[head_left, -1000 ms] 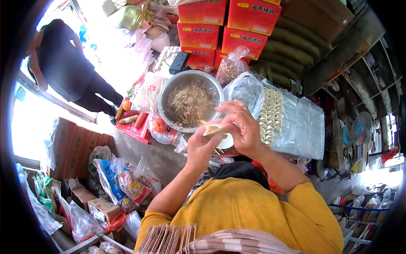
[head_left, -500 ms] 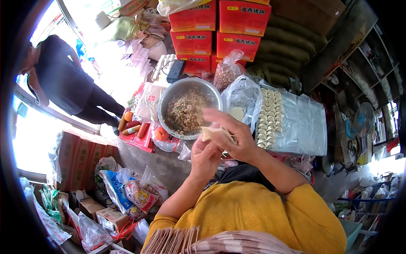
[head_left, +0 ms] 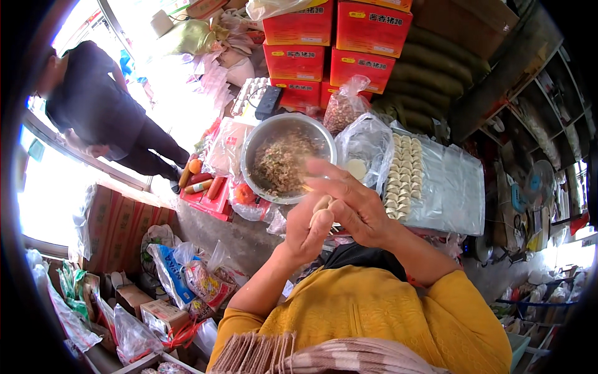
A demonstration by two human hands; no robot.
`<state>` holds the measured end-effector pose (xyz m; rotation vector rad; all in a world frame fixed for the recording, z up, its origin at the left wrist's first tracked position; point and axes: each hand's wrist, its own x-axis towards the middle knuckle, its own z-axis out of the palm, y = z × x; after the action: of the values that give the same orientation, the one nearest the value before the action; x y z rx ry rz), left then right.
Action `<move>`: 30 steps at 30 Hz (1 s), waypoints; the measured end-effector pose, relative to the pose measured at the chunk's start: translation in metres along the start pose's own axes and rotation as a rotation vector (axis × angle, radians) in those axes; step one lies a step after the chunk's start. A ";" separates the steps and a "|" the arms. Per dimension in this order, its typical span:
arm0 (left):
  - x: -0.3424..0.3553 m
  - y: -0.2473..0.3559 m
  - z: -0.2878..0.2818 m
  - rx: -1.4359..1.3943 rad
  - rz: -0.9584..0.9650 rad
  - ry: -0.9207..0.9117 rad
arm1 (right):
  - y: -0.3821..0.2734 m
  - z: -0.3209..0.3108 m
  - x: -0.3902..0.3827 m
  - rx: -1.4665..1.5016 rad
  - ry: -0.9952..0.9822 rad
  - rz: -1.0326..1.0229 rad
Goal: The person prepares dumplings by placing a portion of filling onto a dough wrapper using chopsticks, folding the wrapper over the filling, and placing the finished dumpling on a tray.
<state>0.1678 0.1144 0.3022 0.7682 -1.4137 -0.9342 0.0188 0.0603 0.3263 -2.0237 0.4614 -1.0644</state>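
Between my two hands, near the front edge of the big metal bowl (head_left: 328, 138), is a pale dumpling (head_left: 322, 204). My left hand (head_left: 304, 232) cups it from the left with the thumb on top. Closed in from the other side, my right hand (head_left: 367, 215) presses the dough with its thumb; its raised fingers are smeared by motion. The hands hide much of the dumpling. Brown minced filling (head_left: 280, 165) lies in the bowl. Right of the bowl, round wrappers (head_left: 356, 168) sit in a clear plastic bag (head_left: 375, 140). Folded dumplings (head_left: 403, 177) stand in rows on a plastic-covered tray (head_left: 448, 193).
Red boxes (head_left: 296, 62) are stacked behind the bowl, with a bag of nuts or beans (head_left: 344, 107) before them. Sausages (head_left: 199, 187) lie on a red box at left. Bagged goods (head_left: 205, 283) crowd the lower left. A person (head_left: 93, 100) stands at far left.
The dough, spread wider between my fingers before, is now folded into a smaller shape with both hands closer around it. The view has shifted slightly. The person at left has lowered an arm.
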 end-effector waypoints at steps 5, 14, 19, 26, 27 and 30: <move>0.003 0.000 0.002 0.232 0.279 -0.031 | -0.007 -0.001 0.000 0.036 -0.056 -0.063; 0.002 -0.009 0.050 0.438 0.577 -0.092 | -0.003 -0.016 -0.040 0.000 0.031 -0.117; 0.014 -0.060 0.079 0.239 0.043 -0.119 | 0.035 -0.049 -0.067 0.337 0.065 0.515; 0.021 -0.110 0.153 -0.269 -0.730 -0.202 | 0.089 -0.137 -0.134 0.477 0.075 0.579; 0.016 -0.125 0.166 -0.080 -0.635 -0.203 | 0.092 -0.149 -0.152 0.167 0.060 0.626; 0.007 -0.146 0.207 0.123 -0.543 -0.276 | 0.099 -0.170 -0.194 -0.037 0.108 0.653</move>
<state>-0.0502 0.0607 0.1841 1.1852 -1.5404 -1.4221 -0.2283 0.0382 0.2046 -1.6586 1.1114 -0.7541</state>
